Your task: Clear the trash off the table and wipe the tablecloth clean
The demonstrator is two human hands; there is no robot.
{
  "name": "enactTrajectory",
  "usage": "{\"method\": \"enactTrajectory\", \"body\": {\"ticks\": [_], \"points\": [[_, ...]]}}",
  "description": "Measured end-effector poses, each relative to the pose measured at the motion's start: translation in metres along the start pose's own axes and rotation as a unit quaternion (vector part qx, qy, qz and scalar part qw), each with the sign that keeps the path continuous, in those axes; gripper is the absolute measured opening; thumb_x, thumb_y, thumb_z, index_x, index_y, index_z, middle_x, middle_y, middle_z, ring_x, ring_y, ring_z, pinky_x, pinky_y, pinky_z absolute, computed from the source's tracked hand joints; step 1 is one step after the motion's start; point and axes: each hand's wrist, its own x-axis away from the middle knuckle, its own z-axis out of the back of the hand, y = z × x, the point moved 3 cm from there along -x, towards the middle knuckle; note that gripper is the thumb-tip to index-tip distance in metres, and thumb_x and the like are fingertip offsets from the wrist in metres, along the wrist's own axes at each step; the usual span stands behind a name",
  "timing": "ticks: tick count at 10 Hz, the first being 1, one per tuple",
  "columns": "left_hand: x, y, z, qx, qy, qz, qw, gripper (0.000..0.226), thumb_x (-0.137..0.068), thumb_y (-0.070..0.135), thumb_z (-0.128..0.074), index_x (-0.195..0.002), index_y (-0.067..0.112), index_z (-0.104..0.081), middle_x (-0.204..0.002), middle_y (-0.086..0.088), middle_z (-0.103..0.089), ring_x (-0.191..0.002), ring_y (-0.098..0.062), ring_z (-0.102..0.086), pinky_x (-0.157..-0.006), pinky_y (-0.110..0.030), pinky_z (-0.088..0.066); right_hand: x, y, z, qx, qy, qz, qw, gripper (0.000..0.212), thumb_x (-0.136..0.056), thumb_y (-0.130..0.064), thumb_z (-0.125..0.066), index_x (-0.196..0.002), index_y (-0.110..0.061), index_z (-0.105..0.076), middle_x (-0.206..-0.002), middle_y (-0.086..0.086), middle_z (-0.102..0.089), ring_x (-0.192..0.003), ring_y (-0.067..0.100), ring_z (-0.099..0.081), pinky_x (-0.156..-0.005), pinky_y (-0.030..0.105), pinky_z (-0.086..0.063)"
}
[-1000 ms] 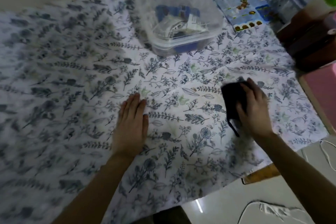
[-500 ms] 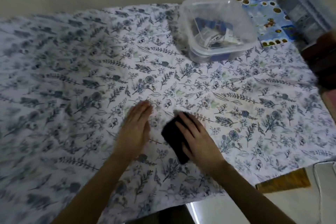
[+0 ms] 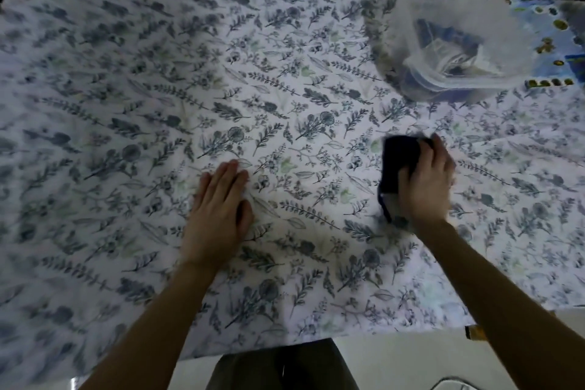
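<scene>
That dark rag (image 3: 399, 161) looks soft and floppy, sitting right of centre on the thin floral tablecloth (image 3: 285, 89) under the right hand (image 3: 425, 187)'s flattish fingers, so I'd press from on top, while the left hand (image 3: 218, 215) lies spread flat, pinning the fabric.

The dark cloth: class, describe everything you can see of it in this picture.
The dark cloth is a small navy-to-black rag of soft-looking fabric, somewhat blurred. It lies on the floral tablecloth, right of centre and nearer the person than the clear plastic container. The right hand presses on its right side and covers part of it. Its left edge and far corner show.
</scene>
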Motion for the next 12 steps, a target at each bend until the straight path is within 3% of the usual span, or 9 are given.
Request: {"method": "enactTrajectory", "body": {"ticks": [2, 3, 5, 7, 8, 9, 10, 11, 12], "points": [[-0.001, 0.003, 0.001, 0.008, 0.009, -0.002, 1.0, 0.052, -0.096, 0.031, -0.035, -0.144, 0.009, -0.038, -0.156, -0.007, -0.029, -0.148, -0.019, -0.018, -0.122, -0.044, -0.015, 0.068, -0.107, -0.029, -0.044, -0.036, 0.138, 0.989, 0.049, -0.098, -0.029, -0.036, -0.144, -0.014, -0.03, -0.156, -0.002, -0.021, -0.144, 0.022, -0.018, -0.116, 0.046, -0.021], [-0.001, 0.003, 0.001, 0.0, 0.012, -0.001, 1.0, 0.052, -0.096, 0.031, -0.034, -0.143, 0.009, -0.038, -0.156, -0.008, -0.03, -0.148, -0.019, -0.019, -0.122, -0.043, -0.015, 0.103, -0.126, -0.035, -0.044, -0.07, 0.204, 0.975, 0.051, -0.095, -0.029, -0.039, -0.142, -0.013, -0.032, -0.154, 0.005, -0.027, -0.141, 0.027, -0.022, -0.114, 0.047, -0.024], [-0.001, 0.004, 0.005, -0.019, 0.002, -0.017, 1.0, 0.052, -0.098, 0.033, -0.03, -0.144, 0.009, -0.037, -0.156, -0.009, -0.031, -0.147, -0.021, -0.021, -0.123, -0.041, -0.013, 0.162, -0.073, -0.035, 0.036, -0.114, 0.436, 0.892, 0.063, -0.085, -0.035, -0.051, -0.142, -0.014, -0.034, -0.155, 0.008, -0.025, -0.141, 0.031, -0.028, -0.114, 0.045, -0.031], [-0.001, 0.013, 0.004, -0.154, -0.052, -0.025, 0.986, 0.057, -0.099, 0.032, -0.02, -0.146, 0.001, -0.026, -0.156, -0.019, -0.024, -0.147, -0.031, -0.02, -0.121, -0.047, -0.018, 0.119, 0.058, 0.01, 0.051, -0.106, 0.36, 0.925, 0.054, -0.092, -0.033, -0.042, -0.139, -0.008, -0.038, -0.15, 0.015, -0.035, -0.137, 0.034, -0.032, -0.106, 0.051, -0.038], [-0.005, 0.026, 0.01, -0.215, -0.091, -0.007, 0.972, 0.054, -0.097, 0.024, -0.037, -0.142, -0.006, -0.032, -0.151, -0.028, -0.031, -0.139, -0.04, -0.034, -0.114, -0.052, -0.031, 0.087, 0.104, 0.027, 0.035, -0.095, 0.27, 0.958, 0.05, -0.094, -0.026, -0.043, -0.139, -0.004, -0.038, -0.152, 0.015, -0.031, -0.137, 0.035, -0.032, -0.109, 0.049, -0.036], [-0.013, 0.047, 0.024, -0.197, -0.119, 0.05, 0.972, 0.056, -0.095, 0.024, -0.044, -0.142, -0.004, -0.034, -0.151, -0.025, -0.033, -0.14, -0.037, -0.035, -0.114, -0.052, -0.031, 0.063, 0.115, 0.035, 0.025, -0.108, 0.165, 0.98, 0.053, -0.093, -0.018, -0.051, -0.141, -0.004, -0.035, -0.154, 0.014, -0.027, -0.139, 0.036, -0.028, -0.109, 0.051, -0.037], [-0.025, 0.09, 0.048, -0.153, -0.14, 0.085, 0.975, 0.059, -0.101, 0.035, -0.022, -0.151, 0.005, -0.013, -0.16, -0.014, -0.011, -0.149, -0.026, -0.012, -0.123, -0.041, -0.009, 0.032, 0.131, 0.048, 0.043, -0.147, 0.081, 0.985, 0.055, -0.096, -0.027, -0.046, -0.143, -0.002, -0.033, -0.157, 0.014, -0.016, -0.143, 0.039, -0.021, -0.109, 0.056, -0.034], [-0.055, 0.115, 0.07, -0.12, -0.124, 0.084, 0.981, 0.058, -0.101, 0.035, -0.02, -0.151, 0.006, -0.01, -0.161, -0.011, -0.009, -0.15, -0.022, -0.01, -0.123, -0.037, -0.007, 0.005, 0.122, 0.068, 0.059, -0.197, 0.129, 0.97, 0.079, -0.095, -0.057, -0.019, -0.146, 0.002, -0.022, -0.157, 0.017, -0.008, -0.145, 0.038, -0.014, -0.116, 0.054, -0.022], [-0.111, 0.145, 0.125, -0.11, -0.039, 0.056, 0.992, 0.057, -0.102, 0.032, -0.024, -0.151, 0.005, -0.014, -0.16, -0.013, -0.014, -0.149, -0.023, -0.015, -0.122, -0.037, -0.012, -0.053, 0.072, 0.125, -0.045, -0.233, 0.204, 0.95, 0.099, -0.083, -0.076, -0.013, -0.149, -0.004, 0.003, -0.159, 0.013, 0.008, -0.148, 0.025, 0.005, -0.118, 0.038, 0.0]]}}
